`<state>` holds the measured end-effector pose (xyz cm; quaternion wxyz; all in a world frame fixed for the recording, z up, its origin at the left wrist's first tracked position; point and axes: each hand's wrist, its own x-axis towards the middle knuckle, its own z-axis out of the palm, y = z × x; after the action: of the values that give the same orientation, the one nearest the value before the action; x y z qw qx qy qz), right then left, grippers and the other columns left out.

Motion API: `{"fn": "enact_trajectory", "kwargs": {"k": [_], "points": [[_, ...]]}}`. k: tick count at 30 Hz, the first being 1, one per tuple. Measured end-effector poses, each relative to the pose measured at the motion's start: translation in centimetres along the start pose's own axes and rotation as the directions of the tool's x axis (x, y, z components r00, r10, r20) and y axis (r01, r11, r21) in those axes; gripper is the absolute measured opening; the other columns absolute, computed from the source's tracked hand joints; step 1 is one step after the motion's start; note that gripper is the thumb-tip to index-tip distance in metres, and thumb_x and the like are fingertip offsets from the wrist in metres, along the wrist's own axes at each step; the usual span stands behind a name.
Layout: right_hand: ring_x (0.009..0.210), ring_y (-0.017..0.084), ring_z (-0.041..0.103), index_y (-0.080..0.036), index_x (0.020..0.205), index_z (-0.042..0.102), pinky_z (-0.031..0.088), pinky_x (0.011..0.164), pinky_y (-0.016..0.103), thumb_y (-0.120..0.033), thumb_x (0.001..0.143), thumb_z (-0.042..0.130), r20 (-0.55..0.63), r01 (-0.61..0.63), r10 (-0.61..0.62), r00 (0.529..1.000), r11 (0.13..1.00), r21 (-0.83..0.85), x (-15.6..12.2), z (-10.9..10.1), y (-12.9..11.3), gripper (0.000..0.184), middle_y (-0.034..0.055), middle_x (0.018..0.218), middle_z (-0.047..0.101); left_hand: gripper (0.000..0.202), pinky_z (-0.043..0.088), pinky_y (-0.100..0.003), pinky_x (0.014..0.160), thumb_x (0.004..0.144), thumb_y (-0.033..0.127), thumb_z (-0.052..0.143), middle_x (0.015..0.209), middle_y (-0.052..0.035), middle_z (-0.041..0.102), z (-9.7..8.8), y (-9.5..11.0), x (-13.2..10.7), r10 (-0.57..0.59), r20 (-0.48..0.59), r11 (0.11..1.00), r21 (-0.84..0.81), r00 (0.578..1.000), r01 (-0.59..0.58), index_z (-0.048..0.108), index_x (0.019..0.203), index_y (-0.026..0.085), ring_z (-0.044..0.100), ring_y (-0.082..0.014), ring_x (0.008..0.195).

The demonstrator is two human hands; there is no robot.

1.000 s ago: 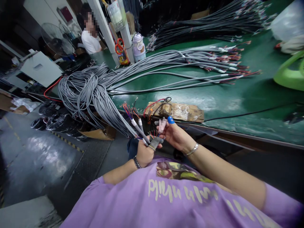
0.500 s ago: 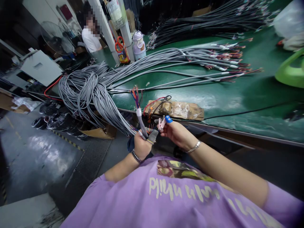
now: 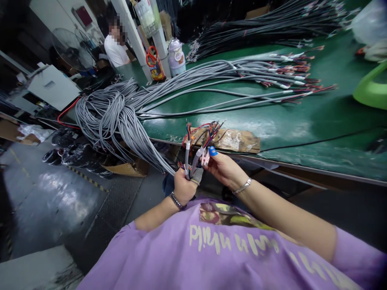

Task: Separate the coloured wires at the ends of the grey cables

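Green and glossy, the table (image 3: 302, 125) crosses a dim workroom, a white boxy machine (image 3: 50, 88) past its left end. Toward that end, a thick bundle of grey cables (image 3: 99, 117) spills over the near edge, other lengths stretching across the top with bare wires pointing right. Farther back are a person in a white shirt (image 3: 115, 51), orange-handled scissors (image 3: 152, 63) and a lilac bottle (image 3: 177, 58). Just off the near edge, the left hand (image 3: 183, 188) is closed around grey cables; two white-banded cable ends (image 3: 187, 156) rise from it, coloured wires fanning upward. Next, a small pink clip (image 3: 205, 157) is pinched in the right hand (image 3: 223, 167), which wears a blue cap (image 3: 213, 151) on one digit; the clip is right beside the nearer cable end, though whether they touch cannot be told. Behind, a worn wooden block (image 3: 242, 140) lies along the near edge, and black cables (image 3: 260, 36) lie toward the far edge. Near the right end are a cloudy plastic bag (image 3: 370, 28) and a light-green object (image 3: 370, 90), partly cut off.
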<state>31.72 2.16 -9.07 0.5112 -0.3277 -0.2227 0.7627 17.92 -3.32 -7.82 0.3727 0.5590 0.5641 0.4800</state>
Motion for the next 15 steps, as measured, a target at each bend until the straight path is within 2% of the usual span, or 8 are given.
{"fn": "enact_trajectory", "kwargs": {"k": [3, 9, 15], "points": [[0.059, 0.009, 0.057, -0.018, 0.074, 0.069, 0.046, 0.054, 0.019, -0.052, 0.064, 0.082, -0.021, -0.011, 0.012, 1.0, 1.0, 0.017, -0.13, 0.25, -0.07, 0.038, -0.001, 0.065, 0.065, 0.033, 0.041, -0.023, 0.055, 0.079, 0.046, 0.067, 0.053, 0.0018, 0.055, 0.01, 0.29, 0.04, 0.013, 0.015, 1.0, -0.01, 1.0, -0.013, 0.056, 0.067, 0.017, 0.051, -0.0103, 0.052], [0.058, 0.008, 0.057, -0.016, 0.074, 0.069, 0.045, 0.053, 0.019, -0.049, 0.065, 0.083, -0.031, -0.016, 0.017, 0.999, 0.999, 0.03, -0.32, 0.53, -0.22, 0.036, -0.0008, 0.063, 0.065, 0.038, 0.043, -0.023, 0.054, 0.077, 0.051, 0.067, 0.054, 0.0013, 0.057, -0.04, 0.64, 0.18, 0.004, -0.031, 0.999, -0.046, 0.999, -0.006, 0.058, 0.067, 0.016, 0.053, -0.0106, 0.051], [0.061, 0.01, 0.058, -0.018, 0.076, 0.07, 0.046, 0.056, 0.02, -0.05, 0.068, 0.081, -0.053, -0.022, 0.024, 0.998, 0.999, 0.026, -0.23, 0.53, -0.12, 0.035, -0.0009, 0.067, 0.067, 0.034, 0.04, -0.022, 0.053, 0.076, 0.046, 0.07, 0.054, 0.0017, 0.056, 0.24, 0.06, 0.26, 0.0, -0.005, 1.0, 0.007, 1.0, 0.0, 0.057, 0.068, 0.016, 0.051, -0.0101, 0.051]]}}
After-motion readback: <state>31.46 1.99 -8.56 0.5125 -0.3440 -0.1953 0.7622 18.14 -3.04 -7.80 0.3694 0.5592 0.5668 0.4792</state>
